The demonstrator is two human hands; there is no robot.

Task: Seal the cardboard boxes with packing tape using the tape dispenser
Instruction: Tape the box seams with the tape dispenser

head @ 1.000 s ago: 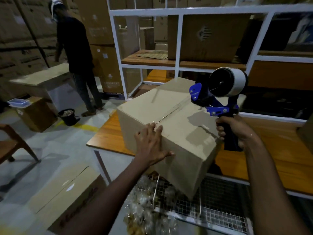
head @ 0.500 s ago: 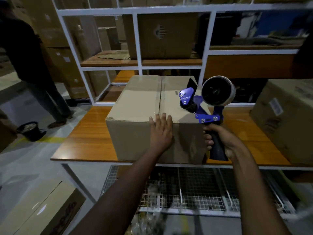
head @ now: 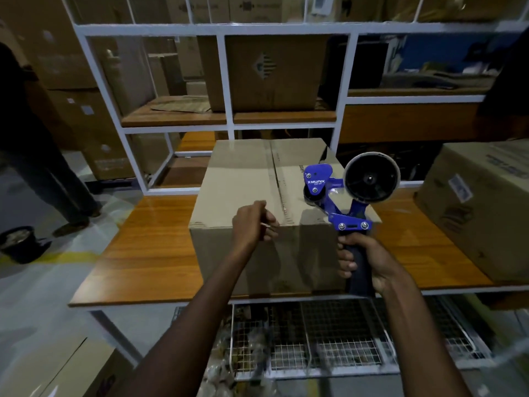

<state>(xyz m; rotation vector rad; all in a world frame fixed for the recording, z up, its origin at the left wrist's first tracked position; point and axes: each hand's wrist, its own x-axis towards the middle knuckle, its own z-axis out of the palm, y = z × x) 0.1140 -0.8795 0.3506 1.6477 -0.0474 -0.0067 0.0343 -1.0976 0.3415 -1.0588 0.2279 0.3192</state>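
Left hand (head: 252,224) has curled off the box (head: 243,179); right hand (head: 369,259) grips dispenser (head: 350,223).

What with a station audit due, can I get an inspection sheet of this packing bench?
Surface: wooden bench, bearing two boxes.
Job's things: cardboard box centred, flaps closed; tape dispenser over its near right corner; second box at right.
Clutter: wire baskets under bench.
Grippers: left hand curled at box's near top edge, hold unclear; right hand grips dispenser handle.
Cables: nothing seen.
Surroundings: white shelving behind; person and black bucket at left.
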